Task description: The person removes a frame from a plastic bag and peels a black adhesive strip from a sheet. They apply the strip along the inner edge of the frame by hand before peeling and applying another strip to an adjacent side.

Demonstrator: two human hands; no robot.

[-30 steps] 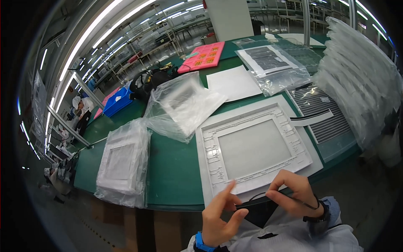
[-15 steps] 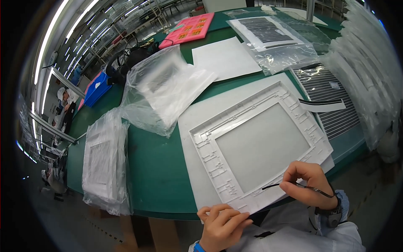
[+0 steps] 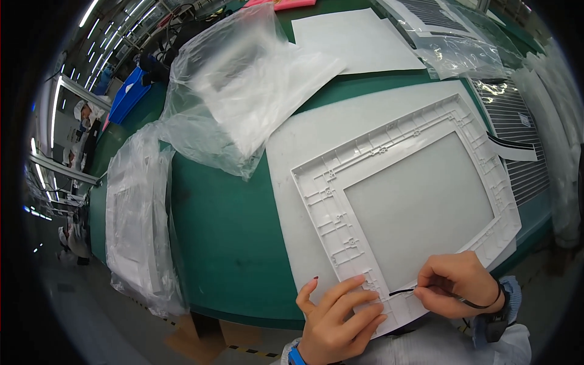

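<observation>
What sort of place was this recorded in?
Probably a factory assembly area: a long green workbench, a ribbed white plastic frame lying on it, and a bundle of parts in clear plastic bags at the left.

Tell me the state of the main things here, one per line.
White frame: flat, ribbed side up
Black strip: pinched, short end sticking out
Right hand: pinching black strip
Left hand: fingers spread over frame
Plastic bag: crumpled
Package: wrapped in clear plastic
White sheet: lying flat
Blue tray: open
</observation>
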